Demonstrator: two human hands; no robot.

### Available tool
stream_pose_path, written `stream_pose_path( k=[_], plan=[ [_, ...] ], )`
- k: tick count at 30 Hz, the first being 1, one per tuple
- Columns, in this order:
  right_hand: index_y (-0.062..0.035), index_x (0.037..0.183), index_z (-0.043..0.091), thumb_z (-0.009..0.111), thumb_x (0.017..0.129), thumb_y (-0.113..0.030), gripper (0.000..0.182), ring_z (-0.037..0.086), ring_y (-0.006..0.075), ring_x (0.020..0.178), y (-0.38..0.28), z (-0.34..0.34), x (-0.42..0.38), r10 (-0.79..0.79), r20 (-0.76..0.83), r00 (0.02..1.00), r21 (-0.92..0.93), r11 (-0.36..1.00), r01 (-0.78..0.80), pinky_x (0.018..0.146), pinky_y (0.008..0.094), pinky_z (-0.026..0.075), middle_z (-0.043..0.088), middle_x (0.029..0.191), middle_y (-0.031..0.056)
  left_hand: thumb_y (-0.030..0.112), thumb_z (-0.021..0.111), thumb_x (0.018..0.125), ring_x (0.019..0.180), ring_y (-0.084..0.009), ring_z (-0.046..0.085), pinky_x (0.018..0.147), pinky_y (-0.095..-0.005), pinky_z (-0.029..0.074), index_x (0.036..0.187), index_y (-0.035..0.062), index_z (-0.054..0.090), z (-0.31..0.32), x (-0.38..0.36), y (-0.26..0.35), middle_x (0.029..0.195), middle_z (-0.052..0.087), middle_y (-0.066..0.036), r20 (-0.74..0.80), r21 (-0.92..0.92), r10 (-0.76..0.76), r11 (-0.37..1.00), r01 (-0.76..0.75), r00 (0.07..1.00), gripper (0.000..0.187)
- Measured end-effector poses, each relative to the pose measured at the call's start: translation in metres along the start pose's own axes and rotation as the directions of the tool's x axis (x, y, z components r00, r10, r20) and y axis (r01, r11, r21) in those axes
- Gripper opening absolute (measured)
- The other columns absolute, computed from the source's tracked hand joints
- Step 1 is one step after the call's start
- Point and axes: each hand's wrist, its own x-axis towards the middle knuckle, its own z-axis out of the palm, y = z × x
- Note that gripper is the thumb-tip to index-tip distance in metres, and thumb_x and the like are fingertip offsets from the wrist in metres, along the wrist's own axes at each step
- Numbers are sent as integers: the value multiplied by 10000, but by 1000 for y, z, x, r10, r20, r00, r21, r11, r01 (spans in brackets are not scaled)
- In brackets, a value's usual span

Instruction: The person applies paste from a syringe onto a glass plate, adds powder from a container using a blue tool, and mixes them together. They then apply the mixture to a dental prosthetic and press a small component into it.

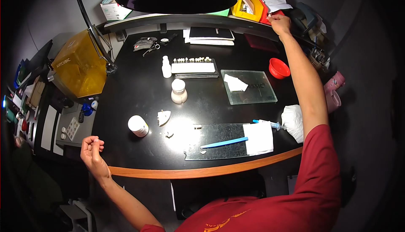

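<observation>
The right hand (280, 23) is hovering at the red bin (264, 16), which is standing at the far right beside the yellow bin (256, 5); the fingertips are overlapping the bin in this view, so one cannot tell whether the right grip is grasping anything or touching it. The left hand (93, 152) is hanging at the near left edge of the bench (126, 88), its fingers curling and its thumb lying close to them; whether this grip is holding some small item cannot be told. On the bench, a red bowl (282, 74) is standing at the right, near a glass plate (253, 98) that is carrying paper slips (235, 83). A bottle (166, 68) is standing left of a white rack (193, 68), and a jar (179, 92) is standing nearer. At the left, a white pot (138, 126) is standing beside a dental model (163, 118). At the near side, a blue tool (223, 143) is lying on a slab (217, 152), its right end meeting a napkin (259, 139).
</observation>
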Motion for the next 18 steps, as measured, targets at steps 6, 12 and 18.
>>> stream_pose_path(
  k=[6, 12, 18],
  plan=[
    [-19, 889, 824, 818, 909, -187, 169, 736, 159, 739, 31, 8, 33, -166, -72, 983, 55, 984, 170, 716, 328, 577, 791, 808, 84, 67, 611, 1016, 768, -70, 546, 730, -227, 416, 995, 15, 672, 1, -1, 3, 836, 643, -21, -18, 2, -26, 1000, 26, 1000, 83],
    [50, 1046, 769, 717, 1007, -39, 111, 724, 121, 740, 13, -28, 15, -5, 26, 1000, 510, 860, -9, 680, 245, 593, 777, 905, 90, 111, 625, 1035, 754, -47, 520, 711, -205, 388, 1019, 34, 677, 0, -1, 0, 852, 648, -2, -20, -14, -15, 1000, 14, 1000, 93],
    [77, 1241, 698, 695, 1030, -46, 244, 746, 187, 996, -9, -93, -85, -131, 145, 981, 617, 787, 13, 949, 281, 611, 735, 1131, 139, 98, 622, 1023, 784, -67, 562, 738, -224, 420, 1008, 20, 681, 2, -5, 4, 858, 658, -24, -38, 1, -11, 1000, 11, 999, 100]
  ],
)
